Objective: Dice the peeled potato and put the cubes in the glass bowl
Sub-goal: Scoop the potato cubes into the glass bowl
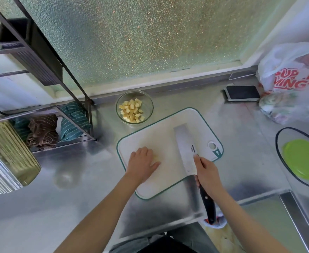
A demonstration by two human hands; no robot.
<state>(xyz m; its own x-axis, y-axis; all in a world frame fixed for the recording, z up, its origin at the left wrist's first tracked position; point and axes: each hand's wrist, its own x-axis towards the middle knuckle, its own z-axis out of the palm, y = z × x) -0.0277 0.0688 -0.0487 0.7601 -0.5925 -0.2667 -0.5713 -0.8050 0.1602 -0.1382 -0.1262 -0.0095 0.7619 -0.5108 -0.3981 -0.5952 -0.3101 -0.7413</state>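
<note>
Steel counter (pixel 241 143); left hand (pixel 142 162) lies flat over potato (pixel 156 158), right hand (pixel 207 175) clasps cleaver (pixel 186 148); bag (pixel 294 79) reads "SUP".

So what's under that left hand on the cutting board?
The left hand lies flat on the cutting board, covering nearly everything beneath it. Only a pale yellowish edge peeks out beside the fingers, probably potato. Its shape and amount stay hidden.

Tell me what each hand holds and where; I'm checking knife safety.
The right hand grips the cleaver where blade meets black handle, forefinger along the blade's spine. The left hand lies over a pale potato piece on the cutting board; any grip is hidden.
</note>
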